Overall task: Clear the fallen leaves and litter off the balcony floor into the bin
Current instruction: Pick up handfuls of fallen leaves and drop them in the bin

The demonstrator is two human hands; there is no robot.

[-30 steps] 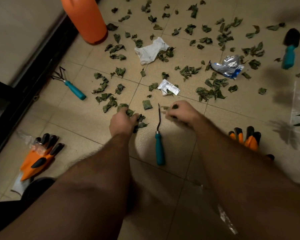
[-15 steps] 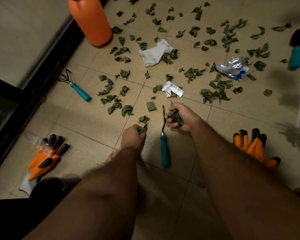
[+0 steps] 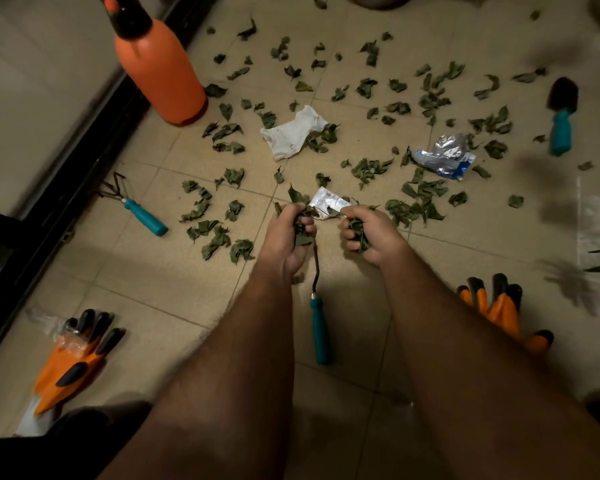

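Dry green leaves (image 3: 368,88) lie scattered over the beige tiled floor (image 3: 160,271). My left hand (image 3: 288,237) grips a bunch of leaves (image 3: 302,216) above the floor. My right hand (image 3: 368,233) grips another bunch of leaves (image 3: 357,230), close beside the left. Between and just beyond them lies a small white sachet (image 3: 329,202). A crumpled white paper (image 3: 291,131) and a silver-blue foil wrapper (image 3: 444,155) lie farther out. No bin is in view.
A teal-handled weeder (image 3: 317,327) lies under my hands. A hand rake (image 3: 136,211) lies at the left, a trowel (image 3: 561,119) at the right. An orange spray bottle (image 3: 160,74) stands by the black door track (image 3: 66,202). Orange gloves lie at the left (image 3: 73,358) and right (image 3: 503,310).
Both hands have gathered leaves off the floor and lifted, each now closed round a bunch. The view has shifted so the floor appears lower in the frame.
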